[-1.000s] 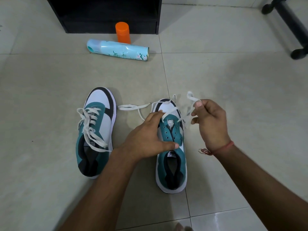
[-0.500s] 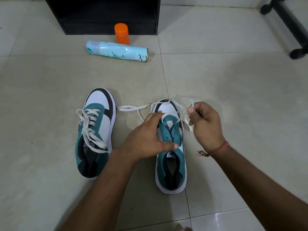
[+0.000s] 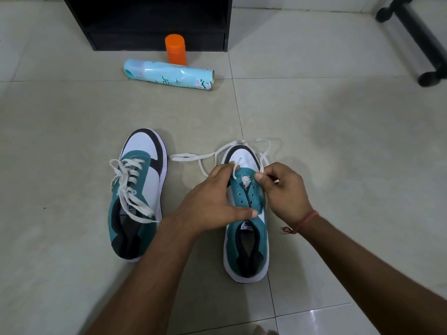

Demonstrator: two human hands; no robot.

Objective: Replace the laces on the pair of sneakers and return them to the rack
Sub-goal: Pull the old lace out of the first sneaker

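Note:
Two teal, white and black sneakers stand on the tiled floor, toes pointing away from me. The left sneaker point(image 3: 137, 189) is fully laced with a loose white lace. The right sneaker point(image 3: 246, 238) has most eyelets bare. Its white lace point(image 3: 191, 156) runs through the front eyelets and trails over the toe and out to the left. My left hand point(image 3: 215, 201) grips the right sneaker across its left side, thumb on the tongue area. My right hand point(image 3: 283, 189) pinches the lace end at the right front eyelets.
A black shoe rack point(image 3: 150, 22) stands at the back. In front of it an orange bottle point(image 3: 175, 49) stands upright and a light-blue spray can point(image 3: 169, 74) lies on its side. Black furniture legs point(image 3: 420, 37) are at the far right.
My right hand came down and to the left with the lace, from beside the toe to the front eyelets. My left hand stayed on the sneaker.

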